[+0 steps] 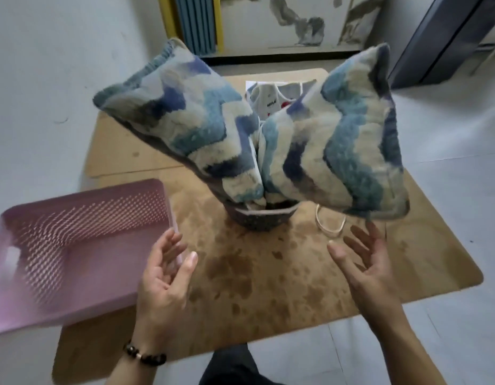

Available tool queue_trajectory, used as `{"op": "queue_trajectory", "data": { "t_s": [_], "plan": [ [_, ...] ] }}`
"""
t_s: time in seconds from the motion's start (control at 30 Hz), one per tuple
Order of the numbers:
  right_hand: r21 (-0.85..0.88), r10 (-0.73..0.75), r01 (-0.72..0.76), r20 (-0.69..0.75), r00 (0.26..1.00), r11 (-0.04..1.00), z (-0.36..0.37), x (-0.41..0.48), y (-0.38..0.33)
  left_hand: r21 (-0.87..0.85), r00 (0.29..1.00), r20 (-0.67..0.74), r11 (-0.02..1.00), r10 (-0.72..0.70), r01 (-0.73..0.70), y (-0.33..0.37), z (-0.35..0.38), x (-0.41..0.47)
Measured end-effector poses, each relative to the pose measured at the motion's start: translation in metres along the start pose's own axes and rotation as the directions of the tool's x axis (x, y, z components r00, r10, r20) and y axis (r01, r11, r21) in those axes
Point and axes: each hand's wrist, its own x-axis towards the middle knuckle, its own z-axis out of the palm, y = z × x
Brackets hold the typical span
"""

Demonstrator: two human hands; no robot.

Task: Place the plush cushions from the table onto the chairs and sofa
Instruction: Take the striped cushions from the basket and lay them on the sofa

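Note:
Two plush cushions with blue, navy and cream zigzag bands stand with their lower corners stuffed in a small dark basket [261, 220] on the wooden table [268, 273]. The left cushion [182, 118] leans to the left, the right cushion [343, 140] leans to the right. My left hand [165, 276] is open, palm up, below the left cushion and beside the pink basket. My right hand [362, 262] is open, its fingertips just under the right cushion's lower corner. Neither hand holds anything.
A pink perforated plastic basket [65, 251] overhangs the table's left edge. A thin white ring [331, 222] lies on the table beside the dark basket. A white printed item [271, 98] lies behind the cushions. A grey door [440, 40] and wall panels stand at the back.

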Motion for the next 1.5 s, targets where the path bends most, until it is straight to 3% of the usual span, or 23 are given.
{"op": "queue_trajectory", "data": {
  "t_s": [0.13, 0.2, 0.27, 0.37, 0.43, 0.57, 0.73, 0.9, 1.0, 1.07, 1.13, 1.17, 1.2, 1.23, 1.27, 1.3, 1.33, 1.37, 1.43, 1.5],
  "plan": [
    [0.170, 0.000, 0.033, -0.194, 0.981, 0.985, 0.040, 0.063, -0.011, 0.013, 0.999, -0.029, 0.999, -0.043, 0.044, 0.015, 0.029, 0.103],
    [0.290, 0.078, -0.035, -0.140, 0.987, 0.956, 0.049, 0.095, 0.001, -0.025, 0.991, -0.060, 0.992, -0.123, 0.122, 0.015, 0.046, 0.148],
    [0.350, 0.177, -0.142, -0.070, 0.982, 0.926, 0.054, 0.115, 0.019, -0.169, 0.982, -0.066, 0.971, -0.180, 0.167, 0.009, 0.061, 0.181],
    [0.314, 0.192, -0.129, -0.179, 0.965, 0.941, 0.053, 0.127, 0.030, -0.309, 0.991, -0.026, 0.944, -0.132, 0.118, 0.004, 0.077, 0.209],
    [0.256, 0.173, -0.113, -0.226, 0.959, 0.960, 0.053, 0.131, 0.021, -0.313, 0.995, -0.006, 0.945, -0.102, 0.095, 0.010, 0.085, 0.212],
    [0.323, 0.085, -0.018, -0.196, 0.977, 0.946, 0.045, 0.135, -0.002, -0.268, 0.987, -0.154, 0.964, -0.046, 0.003, 0.023, 0.092, 0.206],
    [0.373, -0.028, 0.100, -0.193, 0.981, 0.922, 0.061, 0.138, -0.017, -0.158, 0.982, -0.190, 0.987, -0.009, -0.022, 0.018, 0.097, 0.188],
    [0.453, 0.058, -0.053, 0.004, 0.998, 0.890, 0.094, 0.149, -0.015, -0.045, 0.983, -0.185, 0.999, -0.009, 0.000, 0.015, 0.088, 0.176],
    [0.489, 0.066, -0.039, -0.038, 0.997, 0.871, 0.082, 0.164, -0.016, -0.027, 0.991, -0.110, 0.997, -0.075, 0.072, 0.021, 0.075, 0.154],
    [0.489, 0.072, -0.042, -0.042, 0.997, 0.871, 0.071, 0.169, -0.015, 0.105, 0.983, -0.133, 0.985, -0.125, 0.139, 0.014, 0.072, 0.122],
    [0.482, 0.073, -0.052, -0.027, 0.997, 0.875, 0.064, 0.169, -0.011, 0.321, 0.982, -0.180, 0.947, 0.053, 0.008, 0.009, 0.074, 0.085],
    [0.479, 0.074, -0.054, -0.022, 0.997, 0.876, 0.063, 0.169, -0.010, 0.413, 0.960, -0.134, 0.895, 0.244, -0.170, 0.008, 0.078, 0.069],
    [0.477, 0.074, -0.057, -0.017, 0.997, 0.877, 0.063, 0.169, -0.010, 0.492, 0.894, -0.019, 0.783, 0.447, -0.381, 0.009, 0.084, 0.059],
    [0.479, 0.072, -0.057, -0.013, 0.997, 0.876, 0.063, 0.169, -0.010, 0.548, 0.778, 0.150, 0.603, 0.611, -0.579, 0.010, 0.094, 0.057],
    [0.474, 0.070, -0.056, -0.012, 0.997, 0.879, 0.064, 0.170, -0.011, 0.576, 0.648, 0.331, 0.396, 0.686, -0.715, 0.013, 0.105, 0.061],
    [0.469, 0.071, -0.057, -0.013, 0.997, 0.881, 0.064, 0.171, -0.012, 0.596, 0.564, 0.486, 0.220, 0.667, -0.773, 0.014, 0.117, 0.071],
    [0.468, 0.069, -0.054, -0.014, 0.998, 0.882, 0.063, 0.173, -0.014, 0.640, 0.571, 0.595, 0.097, 0.565, -0.763, 0.017, 0.130, 0.084],
    [0.474, 0.056, -0.043, -0.014, 0.998, 0.879, 0.062, 0.174, -0.017, 0.705, 0.649, 0.649, 0.006, 0.396, -0.709, 0.018, 0.141, 0.099],
    [0.501, 0.013, -0.005, -0.011, 1.000, 0.866, 0.059, 0.178, -0.025, 0.771, 0.774, 0.629, -0.183, 0.069, -0.610, 0.016, 0.158, 0.127],
    [0.543, -0.010, 0.007, 0.001, 1.000, 0.840, 0.056, 0.181, -0.036, 0.765, 0.806, 0.589, -0.286, -0.055, -0.578, 0.002, 0.166, 0.141]
  ]
}}
